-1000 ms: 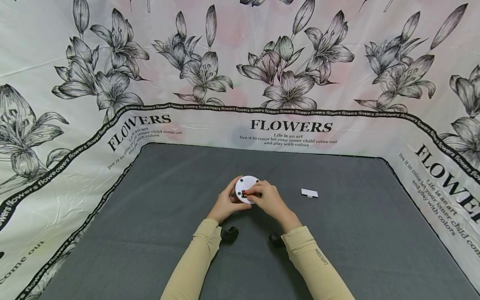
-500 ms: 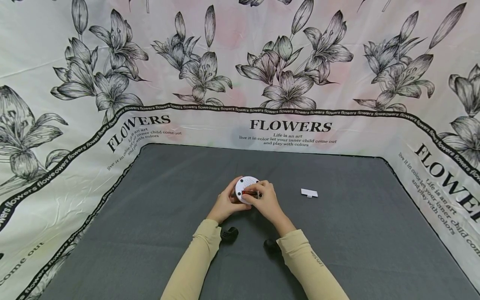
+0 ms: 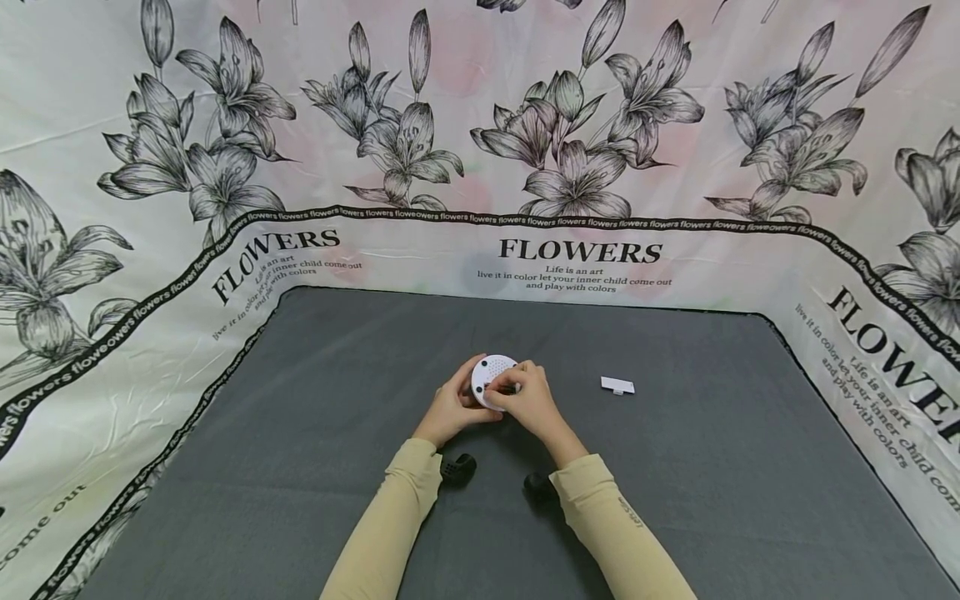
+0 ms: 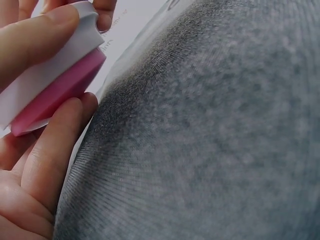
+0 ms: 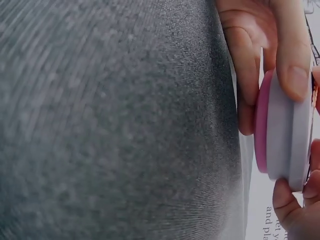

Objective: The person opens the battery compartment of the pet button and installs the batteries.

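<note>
A round white device with a pink layer (image 5: pixel 280 135) is held up over the grey cloth, its perforated underside facing me in the head view. My left hand (image 3: pixel 448 407) grips its rim, the thumb on the white side and fingers behind the pink part in the left wrist view. The right hand (image 3: pixel 534 408) has its thumb and finger together over the device's battery opening. At the edge of the right wrist view, a copper-coloured sliver of a battery (image 5: pixel 315 95) shows between those fingertips; the rest is hidden. The opening itself is covered by the hand.
A small white battery cover (image 3: pixel 617 385) with a tab lies on the grey cloth (image 3: pixel 360 358), right of the hands. Black wrist-worn pieces (image 3: pixel 458 471) hang below both cuffs. Behind rises a flower-printed white cloth (image 3: pixel 420 250).
Thumb and finger of my right hand have closed in over the opening, and the red and dark battery seen between them earlier is now hidden in the head view. The left hand stays.
</note>
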`<state>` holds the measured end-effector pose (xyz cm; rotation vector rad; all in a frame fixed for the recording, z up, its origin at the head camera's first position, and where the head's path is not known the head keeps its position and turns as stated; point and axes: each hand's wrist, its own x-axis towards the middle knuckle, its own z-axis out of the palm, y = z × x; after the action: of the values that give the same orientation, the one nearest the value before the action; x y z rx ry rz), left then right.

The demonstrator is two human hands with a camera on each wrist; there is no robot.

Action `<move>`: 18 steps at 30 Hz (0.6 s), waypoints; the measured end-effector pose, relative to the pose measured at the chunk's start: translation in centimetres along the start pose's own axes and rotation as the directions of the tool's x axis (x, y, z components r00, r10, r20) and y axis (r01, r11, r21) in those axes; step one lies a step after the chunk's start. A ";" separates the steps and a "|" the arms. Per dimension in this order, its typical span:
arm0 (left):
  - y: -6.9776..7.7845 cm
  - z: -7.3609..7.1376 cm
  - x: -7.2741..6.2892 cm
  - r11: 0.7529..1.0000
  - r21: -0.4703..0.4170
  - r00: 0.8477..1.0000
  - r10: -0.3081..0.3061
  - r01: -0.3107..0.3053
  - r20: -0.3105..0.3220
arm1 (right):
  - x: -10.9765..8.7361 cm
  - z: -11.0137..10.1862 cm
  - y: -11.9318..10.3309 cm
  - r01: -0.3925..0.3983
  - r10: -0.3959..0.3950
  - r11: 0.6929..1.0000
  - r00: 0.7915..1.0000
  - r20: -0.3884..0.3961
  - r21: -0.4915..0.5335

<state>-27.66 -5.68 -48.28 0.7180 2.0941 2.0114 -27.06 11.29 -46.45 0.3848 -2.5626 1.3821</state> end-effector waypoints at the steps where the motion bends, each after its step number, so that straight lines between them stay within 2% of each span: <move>1: 0.0 0.0 0.0 1.000 -0.001 1.000 0.000 0.000 0.000 | 0.0 0.0 0.0 -0.009 0.009 1.000 1.000 0.004 -0.003; 10: 0.0 0.0 0.0 1.000 0.000 1.000 -0.007 0.007 0.007 | 0.1 0.0 -0.7 -0.036 0.036 0.999 0.999 0.009 -0.038; 18: -0.2 -0.1 0.0 1.000 0.007 1.000 -0.004 0.004 0.024 | 0.2 0.0 -1.1 -0.105 0.106 0.993 0.994 0.010 -0.062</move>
<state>-27.68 -5.75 -48.43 0.7344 2.0883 1.9850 -26.85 10.66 -45.58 0.2530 -2.6642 1.3343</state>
